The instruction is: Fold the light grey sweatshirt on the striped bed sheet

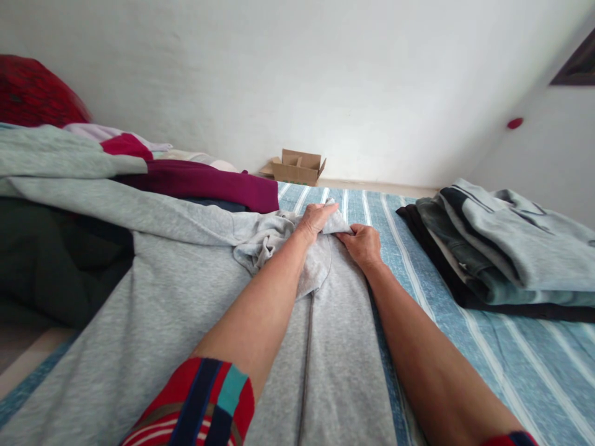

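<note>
A light grey zip-up hooded sweatshirt (181,291) lies spread before me, one sleeve stretched out to the left and its zip running toward me. Bunched fabric that looks like the hood is at its far end. My left hand (317,220) is closed on the grey cloth at that end. Just to its right, my right hand (363,243) pinches the edge of the same cloth between thumb and fingers. A short stretch of fabric spans the two hands.
Folded clothes (525,241) are stacked at the right on the blue striped bedcover (409,272). Loose garments, including a maroon one (209,179) and a dark one (60,260), lie at the left. A cardboard box (297,167) stands by the white wall.
</note>
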The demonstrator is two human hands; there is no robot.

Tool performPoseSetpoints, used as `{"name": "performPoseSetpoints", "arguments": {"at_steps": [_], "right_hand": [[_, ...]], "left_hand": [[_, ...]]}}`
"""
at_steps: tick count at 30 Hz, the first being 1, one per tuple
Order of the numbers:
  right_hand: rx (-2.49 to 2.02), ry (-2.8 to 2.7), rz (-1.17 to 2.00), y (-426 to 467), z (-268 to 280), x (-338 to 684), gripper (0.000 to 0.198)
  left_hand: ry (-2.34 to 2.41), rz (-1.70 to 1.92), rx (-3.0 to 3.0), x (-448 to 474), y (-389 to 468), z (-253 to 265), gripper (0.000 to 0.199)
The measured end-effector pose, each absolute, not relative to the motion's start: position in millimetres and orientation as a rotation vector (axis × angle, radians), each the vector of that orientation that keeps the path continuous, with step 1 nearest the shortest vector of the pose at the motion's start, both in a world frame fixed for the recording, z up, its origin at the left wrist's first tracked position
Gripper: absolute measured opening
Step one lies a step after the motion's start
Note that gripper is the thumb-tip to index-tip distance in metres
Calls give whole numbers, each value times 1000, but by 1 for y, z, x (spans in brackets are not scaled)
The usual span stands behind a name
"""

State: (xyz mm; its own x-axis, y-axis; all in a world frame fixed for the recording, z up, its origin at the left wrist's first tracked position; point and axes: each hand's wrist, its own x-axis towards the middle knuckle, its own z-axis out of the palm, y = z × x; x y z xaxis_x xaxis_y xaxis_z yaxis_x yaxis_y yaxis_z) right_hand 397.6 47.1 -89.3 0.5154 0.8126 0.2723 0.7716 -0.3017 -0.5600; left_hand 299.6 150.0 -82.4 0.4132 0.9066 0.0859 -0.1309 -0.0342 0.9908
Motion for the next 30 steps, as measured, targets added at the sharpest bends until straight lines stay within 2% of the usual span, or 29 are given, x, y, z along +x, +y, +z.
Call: {"name": "performPoseSetpoints", "arguments": {"at_steps": [8,14,19,24,30], "right_hand": [[-2143,-1272,98,47,-89,398,29],[-2145,-1297,63,47,-90,399,26],[-2142,-1335,72,46,-91,398,23],[-2157,-1346,54,45,-89,397,24],[-2160,-1340,55,45,-88,397,24]], "left_hand": [[640,1007,1334,297,152,-83,34],[574,847,1426,294,147,-77,33],[535,735,1483,289,143,-71,54],[606,659,1498,288,141,-70,30],[640,713,1408,290,143,-73,20]]}}
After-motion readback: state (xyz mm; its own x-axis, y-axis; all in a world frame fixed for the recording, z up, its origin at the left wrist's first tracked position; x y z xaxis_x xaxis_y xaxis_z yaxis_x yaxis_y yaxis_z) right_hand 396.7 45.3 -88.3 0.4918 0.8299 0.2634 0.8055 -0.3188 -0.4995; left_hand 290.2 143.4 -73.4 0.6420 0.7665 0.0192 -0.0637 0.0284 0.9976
